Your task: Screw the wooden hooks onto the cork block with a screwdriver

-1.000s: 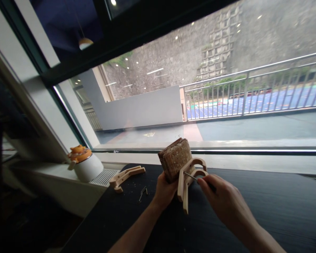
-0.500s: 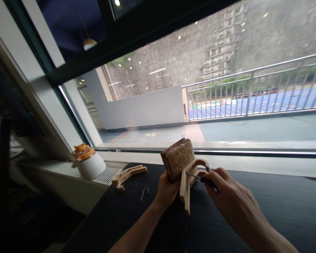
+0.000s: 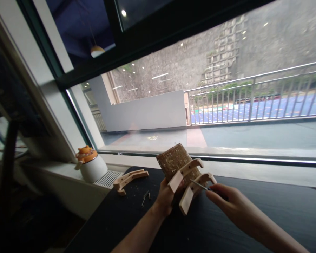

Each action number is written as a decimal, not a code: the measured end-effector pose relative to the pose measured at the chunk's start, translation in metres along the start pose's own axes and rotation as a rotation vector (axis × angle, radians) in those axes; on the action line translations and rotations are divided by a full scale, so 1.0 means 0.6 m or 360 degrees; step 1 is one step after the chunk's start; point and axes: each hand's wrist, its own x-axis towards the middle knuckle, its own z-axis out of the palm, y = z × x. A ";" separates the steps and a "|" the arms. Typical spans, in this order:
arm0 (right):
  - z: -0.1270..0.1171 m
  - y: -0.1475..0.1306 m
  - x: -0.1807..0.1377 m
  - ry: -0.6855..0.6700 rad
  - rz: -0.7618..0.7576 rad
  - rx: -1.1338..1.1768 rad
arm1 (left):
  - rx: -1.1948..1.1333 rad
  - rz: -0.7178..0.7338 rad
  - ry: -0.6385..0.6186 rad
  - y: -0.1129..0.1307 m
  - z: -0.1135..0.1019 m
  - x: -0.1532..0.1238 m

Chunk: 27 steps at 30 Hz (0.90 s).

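My left hand (image 3: 165, 197) grips a brown, rough-textured block (image 3: 174, 161) from its lower left side, tilted above the dark table. Two pale, curved wooden pieces lie along the block's near face: an upper one (image 3: 185, 171) and a lower one (image 3: 186, 201). Whether both are fastened on is unclear. A screwdriver (image 3: 199, 185) is held in my right hand (image 3: 225, 196), its thin shaft pointing left with the tip at the block between the two pieces. My right fingers wrap its dark handle. Some of my left fingers are hidden behind the block.
More pale wooden pieces (image 3: 131, 178) lie at the table's far left, beside several small bent metal parts (image 3: 146, 196) and crumbs. A white pot with an orange animal-shaped top (image 3: 91, 168) stands on the sill. The window glass rises beyond the table (image 3: 252, 207).
The block has turned in my left hand, showing more of its broad face and separating the two wooden pieces in view. The screwdriver tip has left the wooden piece and now sits between them.
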 end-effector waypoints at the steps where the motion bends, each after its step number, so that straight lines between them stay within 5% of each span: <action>1: -0.010 -0.003 -0.002 0.0080 -0.0048 -0.0014 | -0.0043 -0.0053 -0.0009 -0.001 -0.001 0.000; 11: -0.070 0.031 0.012 0.0451 -0.0010 -0.0010 | -0.0491 -0.0619 -0.0398 -0.004 0.021 -0.007; 15: -0.067 0.024 0.008 0.0375 -0.0109 -0.0074 | -0.0596 -0.0733 -0.0332 -0.019 0.037 -0.032; 17: -0.069 0.026 0.005 0.0313 -0.0113 -0.0129 | -0.0551 -0.0830 -0.0451 -0.013 0.031 -0.062; 19: -0.074 0.032 0.002 0.0238 -0.0095 -0.0169 | -0.0315 -0.1048 -0.0688 0.005 0.010 -0.095; 23: -0.085 0.034 -0.005 0.0072 -0.0016 -0.0194 | 0.0691 -0.1125 -0.0666 0.067 -0.058 -0.129; 25: -0.085 0.024 -0.008 0.0001 0.0002 -0.0204 | 0.1164 -0.1087 -0.0728 0.104 -0.084 -0.124; 27: -0.079 0.009 -0.012 -0.0047 -0.0012 -0.0208 | 0.1570 -0.0748 -0.0679 0.136 -0.093 -0.110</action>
